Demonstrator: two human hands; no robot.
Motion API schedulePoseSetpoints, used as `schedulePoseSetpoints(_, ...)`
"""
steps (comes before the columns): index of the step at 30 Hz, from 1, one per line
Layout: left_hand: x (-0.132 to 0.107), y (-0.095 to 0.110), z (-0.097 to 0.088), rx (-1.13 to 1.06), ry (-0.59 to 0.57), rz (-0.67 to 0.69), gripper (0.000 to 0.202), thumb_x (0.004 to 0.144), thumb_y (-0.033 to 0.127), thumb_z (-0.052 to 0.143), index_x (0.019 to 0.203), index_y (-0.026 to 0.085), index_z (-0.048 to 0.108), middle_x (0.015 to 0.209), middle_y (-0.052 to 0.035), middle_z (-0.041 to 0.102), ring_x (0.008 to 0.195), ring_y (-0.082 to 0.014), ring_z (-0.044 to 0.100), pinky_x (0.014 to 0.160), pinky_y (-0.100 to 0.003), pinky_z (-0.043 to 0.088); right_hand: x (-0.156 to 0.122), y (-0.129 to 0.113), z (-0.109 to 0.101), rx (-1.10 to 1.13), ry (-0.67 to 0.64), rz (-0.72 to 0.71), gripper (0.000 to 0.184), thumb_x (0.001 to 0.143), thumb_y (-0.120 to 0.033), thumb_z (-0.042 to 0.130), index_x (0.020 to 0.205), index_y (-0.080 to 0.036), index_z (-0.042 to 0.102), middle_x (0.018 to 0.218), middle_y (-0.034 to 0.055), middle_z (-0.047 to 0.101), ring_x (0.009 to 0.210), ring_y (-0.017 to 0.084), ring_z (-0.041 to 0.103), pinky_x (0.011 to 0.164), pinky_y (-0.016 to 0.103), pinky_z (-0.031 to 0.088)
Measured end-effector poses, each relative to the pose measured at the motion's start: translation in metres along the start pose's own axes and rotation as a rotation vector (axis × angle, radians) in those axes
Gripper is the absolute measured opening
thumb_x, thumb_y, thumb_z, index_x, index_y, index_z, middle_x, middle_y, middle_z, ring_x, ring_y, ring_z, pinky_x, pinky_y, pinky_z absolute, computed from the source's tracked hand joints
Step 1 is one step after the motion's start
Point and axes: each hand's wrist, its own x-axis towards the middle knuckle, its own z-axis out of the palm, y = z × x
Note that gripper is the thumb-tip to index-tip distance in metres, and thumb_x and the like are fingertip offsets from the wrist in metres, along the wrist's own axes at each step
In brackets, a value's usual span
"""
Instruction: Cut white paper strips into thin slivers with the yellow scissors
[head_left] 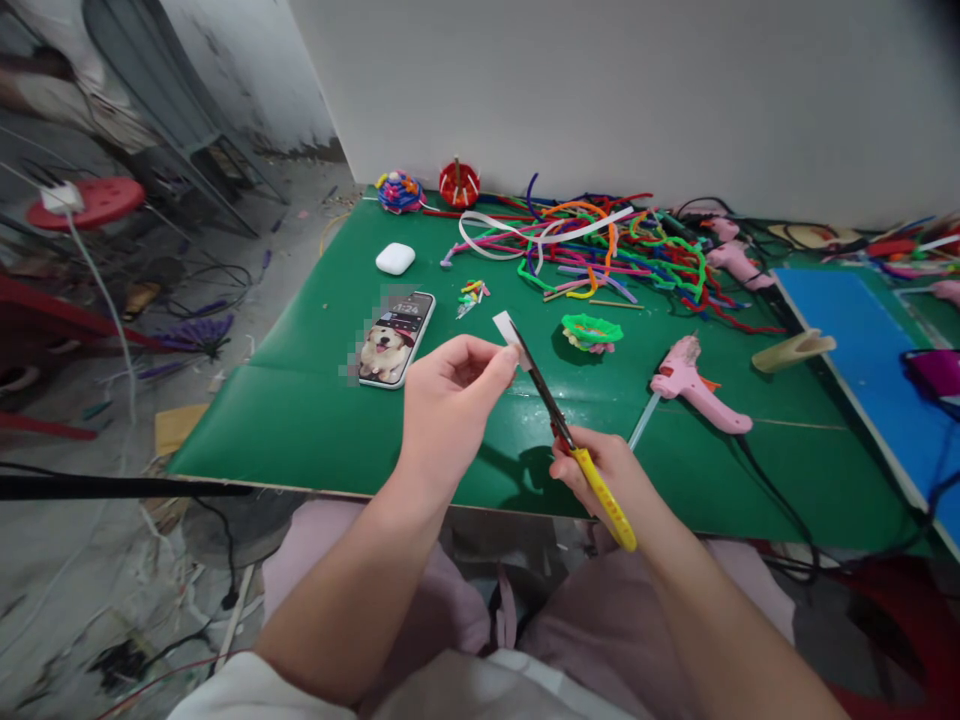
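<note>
Between the thumb and fingers of my left hand I pinch a small white strip. My right hand is closed around the yellow-handled scissors. Their dark blades point up and left, lying against the strip's right side; whether they cut into it I cannot tell. Just beyond my hands sits a small green-rimmed pipe-cleaner piece. Several short coloured bits lie past my left hand. A phone with a dog picture rests to the left of that hand.
A pink glue gun with its cord lies right of my right hand. Behind is a heap of pipe cleaners. A white case and a red round object are at the left. A blue board and a bamboo piece occupy the right.
</note>
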Motion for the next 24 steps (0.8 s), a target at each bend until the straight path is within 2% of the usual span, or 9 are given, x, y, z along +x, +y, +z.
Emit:
schedulePoseSetpoints(18,0.0001,-0.0001,-0.0006,0.01,-0.011,-0.002,0.015,0.071,0.029,0.063,0.064,0.016,0.06,0.059,0.0033,0.059,0.056,-0.0077,0.053,0.054,-0.018,0.043,0.0005,-0.0002,-0.0001,0.075,-0.014,0.054,0.047,0.062,-0.062,0.059,0.056,-0.019,0.04,0.046,-0.0063,0.029,0.044,0.007,0.026,0.039,0.02,0.019)
schedulePoseSetpoints(24,-0.0001,0.0035,-0.0004,-0.015,-0.052,0.066,0.014,0.077,0.025,0.056,0.068,0.016,0.061,0.064,0.0018,0.061,0.063,-0.0086,0.056,0.063,-0.019,0.045,-0.0001,0.0014,0.0012,0.16,-0.047,0.07,0.05,0.06,-0.066,0.056,0.055,-0.019,0.039,0.042,-0.007,0.029,0.04,0.006,0.026,0.036,0.02,0.018)
